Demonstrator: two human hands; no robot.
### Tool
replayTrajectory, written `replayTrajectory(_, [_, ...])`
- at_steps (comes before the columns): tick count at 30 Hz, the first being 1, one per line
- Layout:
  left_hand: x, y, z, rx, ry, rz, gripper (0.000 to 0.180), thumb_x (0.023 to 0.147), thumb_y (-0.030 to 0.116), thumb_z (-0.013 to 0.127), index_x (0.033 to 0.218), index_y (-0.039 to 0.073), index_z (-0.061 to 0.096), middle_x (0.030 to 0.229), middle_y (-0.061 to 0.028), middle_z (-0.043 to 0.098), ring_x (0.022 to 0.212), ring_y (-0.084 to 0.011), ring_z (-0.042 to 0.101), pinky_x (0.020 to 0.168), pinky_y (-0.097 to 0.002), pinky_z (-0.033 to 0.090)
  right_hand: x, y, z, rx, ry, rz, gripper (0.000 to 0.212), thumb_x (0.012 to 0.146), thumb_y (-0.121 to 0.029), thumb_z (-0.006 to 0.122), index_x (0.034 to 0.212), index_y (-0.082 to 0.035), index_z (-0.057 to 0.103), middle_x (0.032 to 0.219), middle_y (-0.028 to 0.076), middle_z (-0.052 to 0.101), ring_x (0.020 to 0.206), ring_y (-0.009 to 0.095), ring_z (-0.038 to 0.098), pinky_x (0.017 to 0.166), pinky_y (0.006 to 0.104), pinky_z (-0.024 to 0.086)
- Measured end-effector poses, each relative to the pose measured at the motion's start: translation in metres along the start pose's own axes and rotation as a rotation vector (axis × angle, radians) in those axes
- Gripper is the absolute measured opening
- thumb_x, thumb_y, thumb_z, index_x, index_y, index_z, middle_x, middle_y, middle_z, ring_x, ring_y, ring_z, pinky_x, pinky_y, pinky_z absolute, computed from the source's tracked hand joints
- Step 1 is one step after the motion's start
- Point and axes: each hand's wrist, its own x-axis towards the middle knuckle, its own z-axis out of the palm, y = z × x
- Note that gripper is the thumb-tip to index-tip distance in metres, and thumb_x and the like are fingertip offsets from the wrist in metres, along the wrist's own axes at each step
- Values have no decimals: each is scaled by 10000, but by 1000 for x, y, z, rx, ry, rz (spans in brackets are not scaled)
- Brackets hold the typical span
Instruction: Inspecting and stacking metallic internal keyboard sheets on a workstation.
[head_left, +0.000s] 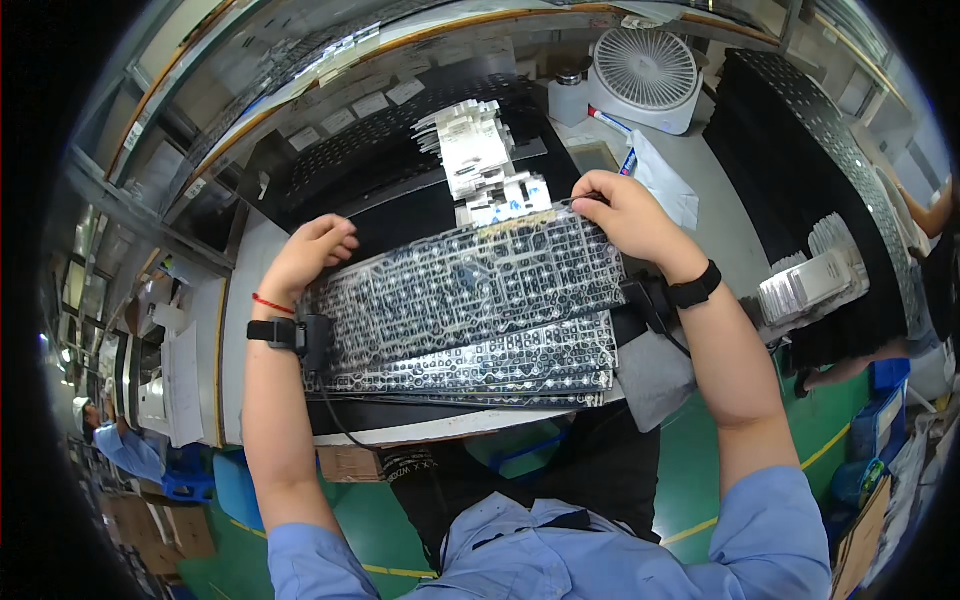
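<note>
Both of your hands grip the far edge of a stack of clear plastic trays that lies flat on the workbench straight in front of you. Your left hand curls over the stack's far left corner, fingers folded down behind the edge, a red string and a black wristband on that wrist. Your right hand pinches the far right corner, fingers closed on the top tray's rim, a black band on that wrist too. Between your forearms the trays fan out toward you in stepped layers, their small pockets showing dark contents I cannot make out. Just beyond your hands, between them, sits a pile of small white packets on black perforated trays. Beyond your right hand stands a white desk fan, with a white bottle beside it. Well to the right of your right hand, more black trays lean in a tall stack, and another bundle of clear packets rests there. Far off to the right, another person's arm shows at the picture's edge.
</note>
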Motion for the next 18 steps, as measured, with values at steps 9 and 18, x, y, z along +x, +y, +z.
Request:
replayTrajectory(9, [-24, -76, -56, -322, -17, 84, 249, 928, 135, 640, 1159, 44, 632, 948, 15, 674, 783, -45, 577, 717, -202, 455, 6, 14, -2, 199, 187, 109, 138, 927, -89, 619, 1035, -3, 619, 893, 2, 635, 816, 98, 562, 753, 260, 466])
replayTrajectory(18, [-19, -95, -55, -465, 47, 101, 145, 973, 189, 592, 990, 65, 665, 828, 41, 663, 694, -27, 553, 653, -181, 427, 6, 8, -3, 114, -46, 169, 180, 897, -71, 648, 1053, 16, 660, 960, 25, 658, 868, 97, 589, 812, 252, 471])
